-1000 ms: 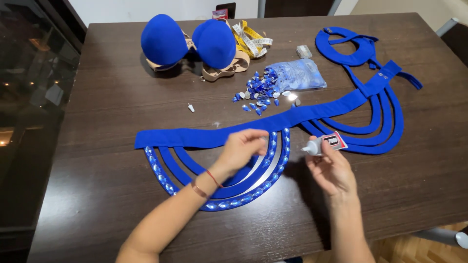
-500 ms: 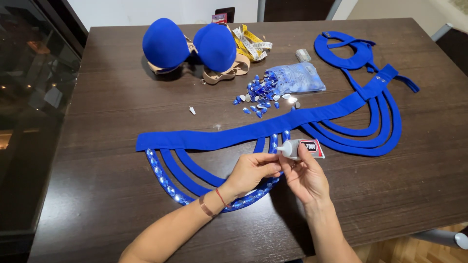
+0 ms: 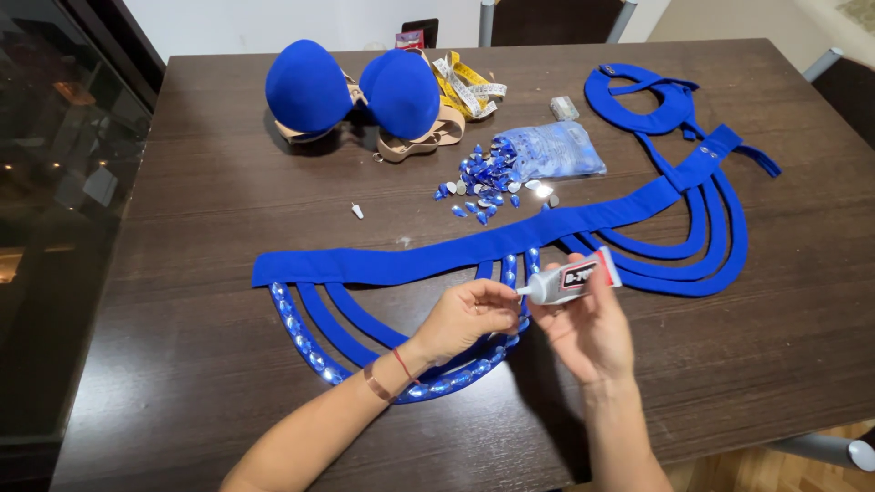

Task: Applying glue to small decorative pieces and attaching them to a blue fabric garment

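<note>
Right hand [image 3: 588, 328] is gripping the small glue tube [image 3: 570, 278], nozzle aiming toward 9 o'clock. Left hand [image 3: 469, 314] is pinching closed at the nozzle tip, probably steadying it, above the blue belt piece [image 3: 401, 264] with its gem-lined strap [image 3: 301, 333]. Loose gems [image 3: 483, 178] lying at 12.

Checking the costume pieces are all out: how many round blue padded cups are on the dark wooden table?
2. The left blue padded cup and the right blue padded cup sit side by side at the far edge of the dark wooden table; none seems hidden.
</note>
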